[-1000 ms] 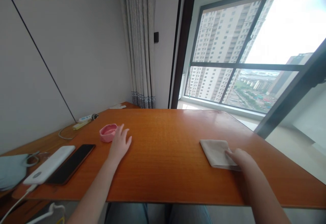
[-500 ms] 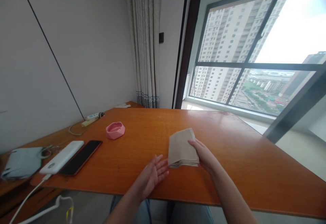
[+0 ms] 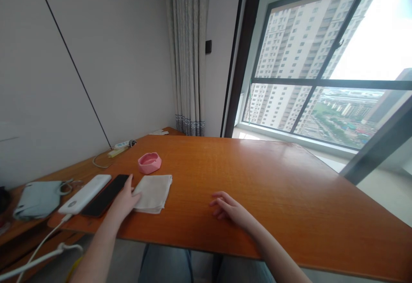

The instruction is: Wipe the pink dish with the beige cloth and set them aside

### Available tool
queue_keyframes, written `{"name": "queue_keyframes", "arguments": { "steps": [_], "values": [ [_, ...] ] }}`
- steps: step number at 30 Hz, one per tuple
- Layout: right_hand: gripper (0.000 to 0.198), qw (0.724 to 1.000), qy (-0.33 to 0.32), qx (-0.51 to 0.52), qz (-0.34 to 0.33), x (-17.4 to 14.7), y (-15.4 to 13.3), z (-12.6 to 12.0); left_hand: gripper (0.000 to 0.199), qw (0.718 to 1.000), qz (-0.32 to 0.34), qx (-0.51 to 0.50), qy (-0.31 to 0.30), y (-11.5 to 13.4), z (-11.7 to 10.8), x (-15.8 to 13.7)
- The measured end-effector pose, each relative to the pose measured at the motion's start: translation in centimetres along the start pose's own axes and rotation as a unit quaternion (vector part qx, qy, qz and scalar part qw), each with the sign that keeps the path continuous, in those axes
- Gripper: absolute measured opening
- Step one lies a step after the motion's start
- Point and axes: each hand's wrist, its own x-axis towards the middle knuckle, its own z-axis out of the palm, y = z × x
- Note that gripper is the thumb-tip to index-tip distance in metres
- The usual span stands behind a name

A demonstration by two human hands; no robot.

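A folded beige cloth (image 3: pixel 153 194) is at the left part of the table, beside the black phone. My left hand (image 3: pixel 125 198) grips its left edge, the thumb over the top; the fingers under or behind it are partly hidden. Whether the cloth rests fully on the wood, I cannot tell. Just left of that hand lies the phone (image 3: pixel 104 196). My right hand (image 3: pixel 230 209) holds nothing and hovers over or rests on the middle of the table, its fingers loosely bent and apart.
Behind the cloth sits a pink faceted bowl (image 3: pixel 149 164). A white power bank (image 3: pixel 84 194) with a cable lies left of the phone, and a pale blue pouch (image 3: pixel 37 200) farther left. The wooden table (image 3: pixel 273 180) has its front edge above my knees.
The folded cloth has passed from my right hand to my left and moved left, next to the phone. My right hand has let go and shifted a little left. The view has turned slightly.
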Motion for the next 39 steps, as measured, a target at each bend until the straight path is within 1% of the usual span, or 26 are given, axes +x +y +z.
{"name": "queue_keyframes", "arguments": {
  "steps": [2,4,6,9,11,13,14,15,17,19,21,23,25,27,29,31,32,34,36,38,39],
  "values": [
    [0.056,1.000,-0.004,-0.005,-0.006,-0.1,0.3,-0.6,0.069,0.996,-0.011,0.089,0.014,-1.9,0.0,0.4],
    [0.054,1.000,-0.004,-0.011,-0.009,-0.1,0.3,-0.9,0.061,0.989,-0.015,0.141,0.030,-2.6,0.1,0.1],
    [0.052,1.000,-0.002,-0.015,-0.009,-0.2,0.3,-1.2,0.055,0.981,-0.029,0.183,0.051,-2.4,-0.2,-0.6],
    [0.045,1.000,0.000,-0.021,-0.019,-0.2,0.1,-1.7,0.050,0.967,-0.055,0.237,0.075,-1.5,-1.1,-1.1],
    [0.040,0.999,0.004,-0.030,-0.035,0.2,-0.1,-2.4,0.048,0.962,-0.036,0.252,0.096,-0.5,-1.6,-0.9],
    [0.036,0.998,0.021,-0.043,-0.052,1.0,-0.7,-3.4,0.046,0.966,0.025,0.236,0.107,1.3,-1.7,-0.4],
    [0.034,0.996,0.037,-0.049,-0.058,1.6,-1.0,-4.0,0.044,0.969,0.067,0.214,0.101,2.7,-1.5,-0.2],
    [0.032,0.995,0.057,-0.054,-0.060,2.3,-1.4,-4.6,0.041,0.974,0.114,0.176,0.082,4.2,-1.1,0.0],
    [0.025,0.990,0.109,-0.060,-0.059,4.0,-2.1,-5.5,0.037,0.978,0.201,0.052,0.007,8.1,0.4,0.0],
    [0.019,0.986,0.148,-0.062,-0.054,5.6,-2.6,-5.8,0.033,0.962,0.249,-0.075,-0.088,12.3,2.7,-0.4],
    [0.017,0.985,0.153,-0.054,-0.063,6.9,-2.7,-5.5,0.031,0.931,0.271,-0.161,-0.184,16.3,5.6,-0.9],
    [0.020,0.987,0.131,-0.039,-0.089,8.0,-2.5,-4.8,0.030,0.896,0.292,-0.220,-0.251,19.6,8.5,-1.1],
    [0.021,0.988,0.107,-0.023,-0.111,8.9,-2.1,-4.0,0.024,0.865,0.289,-0.288,-0.291,21.8,11.0,-1.2],
    [0.016,0.990,0.100,0.009,-0.104,9.5,-1.4,-3.3,0.019,0.821,0.252,-0.369,-0.355,23.0,12.9,-1.2],
    [0.011,0.989,0.094,0.074,-0.082,9.9,-0.8,-2.8,0.017,0.767,0.174,-0.471,-0.399,23.3,14.1,-1.2],
    [0.011,0.982,0.078,0.155,-0.077,10.0,-0.2,-2.5,0.018,0.703,0.088,-0.571,-0.414,23.1,14.7,-1.4],
    [0.013,0.975,0.068,0.194,-0.084,10.0,0.1,-2.3,0.019,0.669,0.057,-0.612,-0.417,22.8,14.8,-1.4],
    [0.019,0.960,0.045,0.259,-0.100,9.9,0.3,-1.9,0.019,0.609,0.021,-0.672,-0.422,22.3,14.6,-1.3],
    [0.024,0.947,0.003,0.304,-0.107,9.6,0.2,-1.5,0.016,0.566,0.000,-0.716,-0.409,21.9,14.2,-1.1],
    [0.027,0.935,-0.052,0.336,-0.105,9.3,-0.1,-1.2,0.014,0.540,-0.013,-0.741,-0.399,21.6,13.6,-0.8],
    [0.029,0.930,-0.076,0.346,-0.104,9.1,-0.2,-1.1,0.014,0.530,-0.012,-0.746,-0.404,21.5,13.4,-0.7]
  ]
}}
